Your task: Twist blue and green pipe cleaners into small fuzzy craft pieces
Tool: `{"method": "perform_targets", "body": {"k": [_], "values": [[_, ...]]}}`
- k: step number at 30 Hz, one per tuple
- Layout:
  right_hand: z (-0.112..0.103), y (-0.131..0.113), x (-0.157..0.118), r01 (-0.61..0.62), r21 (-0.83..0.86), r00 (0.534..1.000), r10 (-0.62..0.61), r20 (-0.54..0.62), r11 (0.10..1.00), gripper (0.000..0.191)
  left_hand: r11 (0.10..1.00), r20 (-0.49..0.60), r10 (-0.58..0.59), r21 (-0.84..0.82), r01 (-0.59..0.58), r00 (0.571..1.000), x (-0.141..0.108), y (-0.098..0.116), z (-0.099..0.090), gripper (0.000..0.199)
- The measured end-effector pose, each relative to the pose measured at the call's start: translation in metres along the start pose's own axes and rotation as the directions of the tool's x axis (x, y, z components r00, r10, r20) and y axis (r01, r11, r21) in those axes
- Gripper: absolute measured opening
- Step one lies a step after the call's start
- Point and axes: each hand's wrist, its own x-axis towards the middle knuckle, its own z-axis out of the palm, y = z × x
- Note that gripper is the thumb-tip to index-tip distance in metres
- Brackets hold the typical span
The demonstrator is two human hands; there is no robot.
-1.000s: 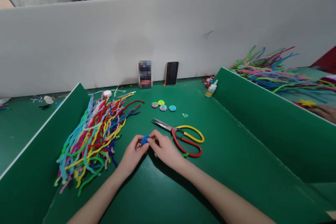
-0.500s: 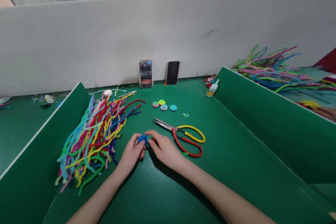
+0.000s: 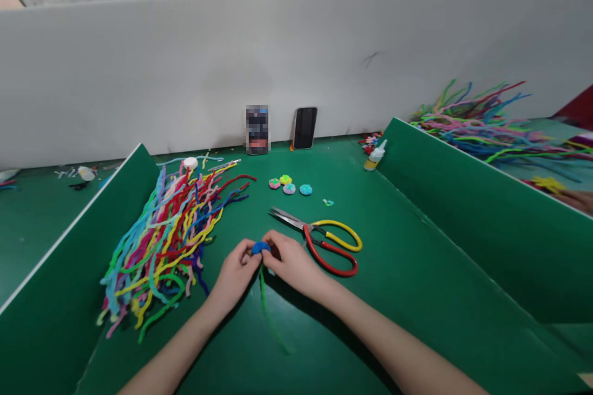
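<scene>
A small round coil of blue pipe cleaner [image 3: 260, 248] is pinched between my two hands above the table. My left hand [image 3: 236, 268] grips its left side with thumb and fingers. From the right, my right hand [image 3: 290, 262] is closed on its other edge. A green pipe cleaner [image 3: 265, 302] hangs from below the coil toward me; its far end is blurred. Just right of my right hand lie scissors [image 3: 319, 237] with one yellow and one red handle. Several small finished-looking pipe cleaner discs [image 3: 289, 189] lie farther back.
A heap of multicoloured pipe cleaners [image 3: 171, 228] lies at left. Green dividers stand on both sides, with a glue bottle [image 3: 375, 156] by the right divider [image 3: 486, 228]. Two phones lean on the back wall, one black-screened phone [image 3: 305, 128]. Another person's hand [image 3: 579, 200] shows at far right.
Both hands have shifted slightly right and toward me with the blue coil, which is turned flatter. The green pipe cleaner now hangs down between my forearms.
</scene>
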Motion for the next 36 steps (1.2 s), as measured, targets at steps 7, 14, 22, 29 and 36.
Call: {"method": "perform_targets", "body": {"k": [7,14,22,29,36], "values": [[-0.001,0.0,0.002,-0.167,0.457,0.974,0.073,0.216,0.873,0.007,0.996,0.097,0.042,0.079,-0.05,0.994,0.001,-0.004,-0.006,0.01],[0.001,0.007,0.006,-0.312,0.752,0.941,0.08,0.329,0.581,0.005,1.0,0.151,-0.015,0.023,0.012,0.988,0.003,0.0,-0.011,0.02],[0.003,0.009,0.006,-0.319,0.778,0.942,0.087,0.325,0.542,0.009,0.995,0.039,0.009,-0.099,-0.005,0.999,0.003,-0.002,-0.009,0.032],[0.004,0.012,0.008,-0.327,0.803,0.943,0.111,0.315,0.498,0.009,0.977,-0.078,-0.007,-0.212,-0.01,0.997,0.005,-0.001,-0.008,0.031],[0.004,0.012,0.008,-0.319,0.828,0.947,0.114,0.301,0.461,0.016,0.957,-0.142,-0.029,-0.291,-0.014,0.989,0.008,-0.001,-0.007,0.04]]}}
